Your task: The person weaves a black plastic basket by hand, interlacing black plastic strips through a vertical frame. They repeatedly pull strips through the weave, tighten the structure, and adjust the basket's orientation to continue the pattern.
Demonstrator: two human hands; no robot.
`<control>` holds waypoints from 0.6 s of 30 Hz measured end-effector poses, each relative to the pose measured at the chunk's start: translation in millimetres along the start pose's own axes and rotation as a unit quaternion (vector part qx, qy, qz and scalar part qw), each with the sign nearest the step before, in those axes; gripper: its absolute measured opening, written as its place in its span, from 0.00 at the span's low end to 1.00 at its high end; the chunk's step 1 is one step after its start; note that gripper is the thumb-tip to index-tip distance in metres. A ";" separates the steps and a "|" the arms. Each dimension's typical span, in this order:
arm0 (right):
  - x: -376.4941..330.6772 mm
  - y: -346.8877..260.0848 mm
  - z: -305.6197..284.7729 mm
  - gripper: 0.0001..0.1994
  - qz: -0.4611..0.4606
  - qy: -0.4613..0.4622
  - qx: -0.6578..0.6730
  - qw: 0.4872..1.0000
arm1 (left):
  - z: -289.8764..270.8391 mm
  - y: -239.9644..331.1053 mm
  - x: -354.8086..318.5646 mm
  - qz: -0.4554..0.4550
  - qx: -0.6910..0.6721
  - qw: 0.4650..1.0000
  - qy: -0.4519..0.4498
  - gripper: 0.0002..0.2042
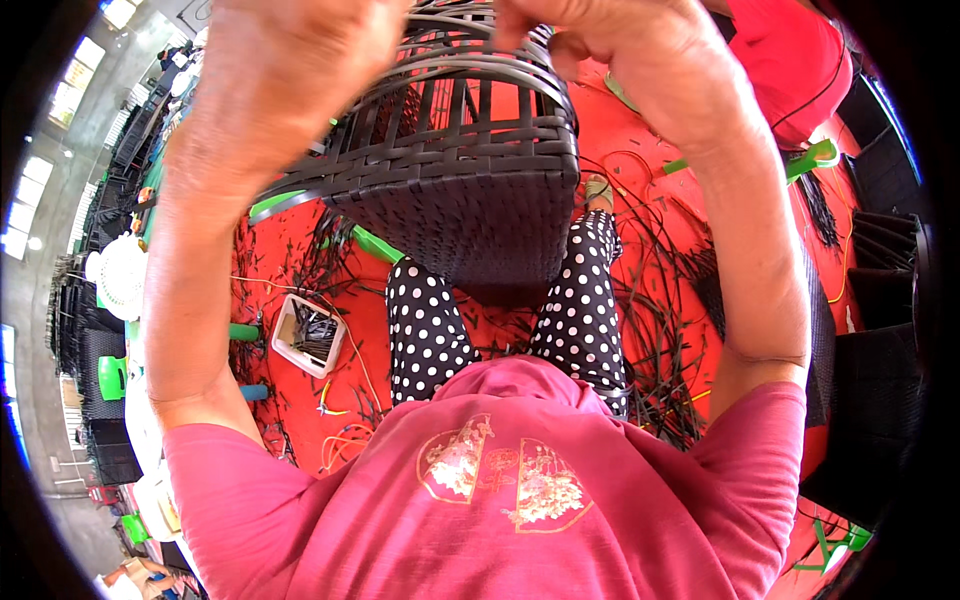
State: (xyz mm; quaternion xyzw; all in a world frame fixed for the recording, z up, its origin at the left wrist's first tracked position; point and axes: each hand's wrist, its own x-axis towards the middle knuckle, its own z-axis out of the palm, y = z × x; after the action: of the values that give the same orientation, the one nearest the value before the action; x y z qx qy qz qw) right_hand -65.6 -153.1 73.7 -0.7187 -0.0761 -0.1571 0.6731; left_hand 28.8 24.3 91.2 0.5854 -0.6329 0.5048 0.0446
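— Where do we have the black, box-shaped basket woven from flat glossy strips (465, 185)?

— In front of us, above and between the knees of our black trousers with white dots (425, 310), its closely woven face toward us; we can't tell what bears it

— And our hands?

— Our bare left hand (300, 65) is blurred by the basket's upper left edge, fingertips out of sight, so we can't tell whether it holds anything. Our bare right hand (635, 50) curls loosely at the upper right edge, a gap showing between its fingers; whether it pinches a strip, we can't tell

— Which step would we call this?

— Weaving, we'd judge: long, bowed, grey-black strips (450, 68) cross the gappy upper lattice. The next move seems to call for threading one between the uprights and pressing it snug

— Anything nearby?

— Short black pieces (315, 330) in a white rectangular tray (300, 362), on the red floor (370, 300) left of our knees
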 end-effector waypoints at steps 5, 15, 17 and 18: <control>-17.7 19.9 -73.3 0.08 -0.076 -0.023 0.055 0.995 | -45.1 -33.2 -36.6 -0.292 -0.202 0.932 -0.072 0.07; -42.5 29.2 -167.3 0.20 0.038 -0.156 -0.111 0.981 | -47.5 2.4 -24.3 -0.062 -0.104 0.981 -0.153 0.19; -36.9 4.3 -177.9 0.21 -0.021 -0.170 -0.233 0.957 | -42.0 23.2 -10.5 -0.021 -0.099 0.979 -0.178 0.19; -39.5 1.0 -180.0 0.21 -0.069 -0.188 -0.236 0.951 | -32.8 33.3 -4.9 -0.017 -0.111 0.981 -0.155 0.20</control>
State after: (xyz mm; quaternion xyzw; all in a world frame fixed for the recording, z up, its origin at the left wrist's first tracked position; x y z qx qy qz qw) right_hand -124.6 -327.6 67.7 -0.8663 -0.2113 -0.0791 0.4456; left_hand -13.4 43.9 84.5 0.6591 -0.6737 0.3337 0.0189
